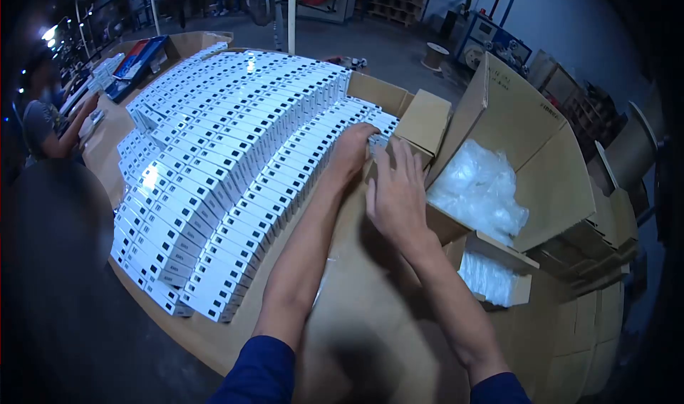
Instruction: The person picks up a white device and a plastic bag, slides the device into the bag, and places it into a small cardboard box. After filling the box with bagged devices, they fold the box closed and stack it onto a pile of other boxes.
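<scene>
Many small white boxes with dark square marks stand in long packed rows (214, 140) on the brown table (342, 333). My left hand (353, 147) is at the right end of the nearest row, its fingers curled against the white boxes there; what they hold, if anything, is hidden. Close beside it, my right hand (399, 194) has its fingers extended, fingertips near the same row end and in front of a closed brown carton (424, 119). Nothing shows in the right hand.
A large open carton (548, 169) holds clear plastic bags (481, 187). Below it, a smaller box (502, 254) has more clear plastic. Another person (50, 122) is at the table's far left, near a blue and red tray (139, 65).
</scene>
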`<action>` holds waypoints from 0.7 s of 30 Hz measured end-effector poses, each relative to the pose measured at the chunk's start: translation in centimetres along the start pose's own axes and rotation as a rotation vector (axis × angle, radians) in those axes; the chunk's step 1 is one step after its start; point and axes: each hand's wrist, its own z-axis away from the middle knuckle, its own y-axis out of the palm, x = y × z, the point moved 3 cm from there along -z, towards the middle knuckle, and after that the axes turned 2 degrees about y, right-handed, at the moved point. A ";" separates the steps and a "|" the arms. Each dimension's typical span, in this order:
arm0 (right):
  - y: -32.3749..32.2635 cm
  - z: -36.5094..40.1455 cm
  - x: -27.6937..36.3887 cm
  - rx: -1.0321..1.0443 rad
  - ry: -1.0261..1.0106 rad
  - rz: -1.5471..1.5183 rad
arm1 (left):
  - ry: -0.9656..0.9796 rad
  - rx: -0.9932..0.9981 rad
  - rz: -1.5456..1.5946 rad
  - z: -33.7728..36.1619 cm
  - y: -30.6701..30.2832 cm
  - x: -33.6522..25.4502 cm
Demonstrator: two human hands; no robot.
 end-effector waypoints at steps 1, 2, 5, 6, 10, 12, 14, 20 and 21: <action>1.3 -1.2 -0.3 -0.008 -0.005 0.128 | 0.033 0.048 0.034 -0.6 0.6 0.0; 2.7 -2.1 -0.8 0.038 0.030 0.167 | 0.005 0.133 0.076 -0.9 1.2 0.2; 4.7 -3.7 -1.6 0.259 0.168 0.254 | -0.038 0.234 0.095 -1.6 1.7 0.2; 5.4 -3.5 -2.0 0.229 0.142 0.308 | -0.046 0.240 0.089 -1.5 2.4 1.2; 6.9 -2.8 -3.0 0.226 0.085 0.434 | 0.196 0.021 -0.157 -0.2 4.0 3.4; 6.9 -2.9 -2.8 0.246 0.098 0.444 | 0.228 0.038 -0.221 0.2 3.5 3.0; 6.7 -3.1 -2.5 0.278 0.116 0.396 | 0.169 0.058 -0.234 0.7 2.4 2.2; 3.1 -2.5 -2.1 0.165 0.023 0.157 | -0.096 -0.242 -0.311 2.7 -4.0 -5.3; 1.0 -2.6 -1.3 0.177 -0.016 0.162 | -0.135 -0.292 -0.305 3.6 -5.1 -6.6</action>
